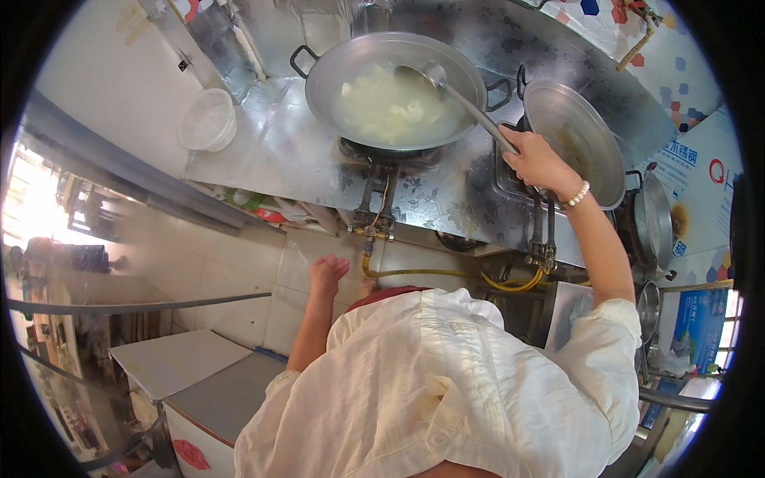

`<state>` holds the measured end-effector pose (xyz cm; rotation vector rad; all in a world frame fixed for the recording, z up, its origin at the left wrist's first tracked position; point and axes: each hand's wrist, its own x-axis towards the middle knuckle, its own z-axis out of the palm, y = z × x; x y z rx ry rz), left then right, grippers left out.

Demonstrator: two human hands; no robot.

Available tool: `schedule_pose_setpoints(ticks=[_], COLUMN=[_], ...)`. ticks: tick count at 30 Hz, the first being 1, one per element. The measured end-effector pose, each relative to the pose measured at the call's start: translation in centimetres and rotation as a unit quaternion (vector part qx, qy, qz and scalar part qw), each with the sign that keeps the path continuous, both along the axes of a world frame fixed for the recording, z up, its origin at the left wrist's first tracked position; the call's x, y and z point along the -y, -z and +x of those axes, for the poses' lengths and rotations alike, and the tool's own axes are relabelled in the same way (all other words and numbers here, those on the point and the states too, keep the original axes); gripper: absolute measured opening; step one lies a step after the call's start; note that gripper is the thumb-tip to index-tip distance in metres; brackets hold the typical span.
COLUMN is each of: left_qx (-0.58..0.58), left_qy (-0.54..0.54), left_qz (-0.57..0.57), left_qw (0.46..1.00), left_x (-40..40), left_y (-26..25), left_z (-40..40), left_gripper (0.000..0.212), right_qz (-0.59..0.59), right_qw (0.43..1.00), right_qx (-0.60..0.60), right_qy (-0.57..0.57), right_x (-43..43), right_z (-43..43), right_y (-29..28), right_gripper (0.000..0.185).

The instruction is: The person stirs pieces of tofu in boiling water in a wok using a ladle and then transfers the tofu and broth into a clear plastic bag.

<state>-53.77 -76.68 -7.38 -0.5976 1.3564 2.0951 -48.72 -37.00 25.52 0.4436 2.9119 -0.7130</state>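
My right hand [541, 158] grips the handle of a long metal ladle [472, 109], and its bowl dips into the right part of a large metal wok [326, 89]. Pale chunks lie in cloudy yellowish liquid [391, 110] inside the wok, which has two black handles and stands on a gas burner [388, 156]. A bracelet of white beads circles my right wrist. My left hand [330, 269] hangs low in front of the counter, its fingers loosely curled and nothing seen in it; it touches neither wok nor counter.
A second wok [588, 137] stands on a burner right of the first, with a third pan [654, 221] further right. White plastic bowls [209, 122] sit at the counter's left end. A yellow gas hose [430, 273] runs below the metal counter edge. Behind at left is a white-topped box [179, 361].
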Motion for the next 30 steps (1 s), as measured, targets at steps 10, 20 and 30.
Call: schedule_pose_setpoints(ticks=[10, 20, 30], left_qx=[0.011, 0.03, 0.004], left_qy=[0.007, -0.031, -0.008], left_qz=[0.022, 0.01, 0.002], left_qw=[1.0, 0.999, 1.0], left_x=[0.0, 1.2, 0.6], left_y=[1.0, -0.5, -0.4], left_z=[-2.4, -3.1, -2.1], left_gripper=[0.021, 0.014, 0.02], right_qz=[-0.341, -0.661, -0.608], right_qw=[0.932, 0.722, 0.772], right_qx=[0.088, 0.023, -0.033], right_qy=[0.085, 0.205, 0.18], right_x=[4.1, 5.5, 3.2], right_z=[0.2, 0.4, 2.6], right_y=[-1.9, 1.3, 2.5], right_gripper=[0.05, 0.044, 0.051])
